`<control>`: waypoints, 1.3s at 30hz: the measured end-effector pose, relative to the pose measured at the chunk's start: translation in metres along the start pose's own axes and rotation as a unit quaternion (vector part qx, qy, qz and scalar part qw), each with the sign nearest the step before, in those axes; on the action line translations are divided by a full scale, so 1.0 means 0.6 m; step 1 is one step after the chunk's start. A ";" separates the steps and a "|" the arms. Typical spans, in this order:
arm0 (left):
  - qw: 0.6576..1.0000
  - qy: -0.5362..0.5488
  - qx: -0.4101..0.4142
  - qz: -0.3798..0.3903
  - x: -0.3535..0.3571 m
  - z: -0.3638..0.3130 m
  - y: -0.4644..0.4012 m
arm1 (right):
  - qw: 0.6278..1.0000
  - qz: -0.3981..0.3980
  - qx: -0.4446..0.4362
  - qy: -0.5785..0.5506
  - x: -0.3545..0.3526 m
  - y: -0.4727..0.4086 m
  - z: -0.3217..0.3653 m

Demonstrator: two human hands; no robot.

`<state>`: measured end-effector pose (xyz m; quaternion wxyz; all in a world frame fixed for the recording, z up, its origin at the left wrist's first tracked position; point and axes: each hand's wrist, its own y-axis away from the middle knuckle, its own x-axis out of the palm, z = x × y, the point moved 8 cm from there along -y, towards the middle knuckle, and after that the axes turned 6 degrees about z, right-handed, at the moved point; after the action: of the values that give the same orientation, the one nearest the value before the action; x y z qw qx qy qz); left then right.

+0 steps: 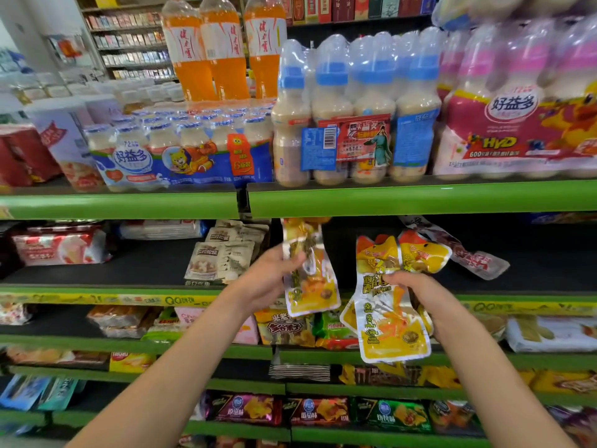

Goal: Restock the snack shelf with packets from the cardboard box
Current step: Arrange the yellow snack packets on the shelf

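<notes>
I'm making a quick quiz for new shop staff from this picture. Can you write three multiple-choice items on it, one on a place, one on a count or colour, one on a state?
1. Where do the tall orange drink bottles stand?
A. behind the small blue-capped bottle packs on the top shelf
B. on the floor
C. beside the chip bags at the bottom

2. How many orange drink bottles show?
A. one
B. three
C. six

3. What is the left hand doing?
A. hanging with nothing in it
B. pressing flat on the shelf edge
C. gripping a yellow snack packet

Answers:
1 A: they rise at the back of the top green shelf.
2 B: three orange bottles stand side by side.
3 C: its fingers curl round the packet, while the right hand holds more yellow packets.
</notes>
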<state>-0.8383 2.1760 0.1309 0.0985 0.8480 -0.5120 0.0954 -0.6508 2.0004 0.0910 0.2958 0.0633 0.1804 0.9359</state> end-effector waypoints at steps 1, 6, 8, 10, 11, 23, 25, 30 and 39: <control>1.000 -0.017 -0.005 0.012 0.001 0.011 0.007 | 1.000 0.004 -0.004 0.002 0.001 -0.004 0.001; 1.000 0.005 -0.025 0.001 -0.016 0.047 0.012 | 1.000 0.009 -0.003 0.017 -0.002 -0.015 0.001; 0.999 0.022 -0.029 0.002 -0.019 0.050 0.011 | 1.000 0.018 -0.002 0.013 -0.004 -0.013 -0.002; 0.999 0.015 -0.038 0.000 -0.024 0.055 0.008 | 0.999 0.034 0.000 0.018 -0.002 -0.008 -0.003; 0.999 0.010 -0.043 -0.001 -0.025 0.057 0.009 | 0.999 0.036 0.001 0.028 0.001 -0.006 -0.001; 0.997 0.067 -0.046 -0.002 -0.027 0.063 0.009 | 0.999 0.027 0.006 0.024 0.008 0.011 -0.004; 0.997 0.067 -0.042 0.002 -0.027 0.063 0.008 | 0.999 0.026 0.003 0.027 0.008 0.013 -0.003; 0.997 0.061 -0.036 0.004 -0.031 0.065 0.006 | 0.999 0.031 0.005 0.013 0.009 0.016 -0.003; 0.995 0.098 -0.034 -0.006 -0.039 0.071 0.003 | 0.999 0.046 0.005 0.004 0.011 0.018 -0.003</control>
<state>-0.8483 2.1839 0.0835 0.1777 0.8340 -0.4974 0.1594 -0.6623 1.9952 0.0936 0.2513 0.0697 0.1829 0.9479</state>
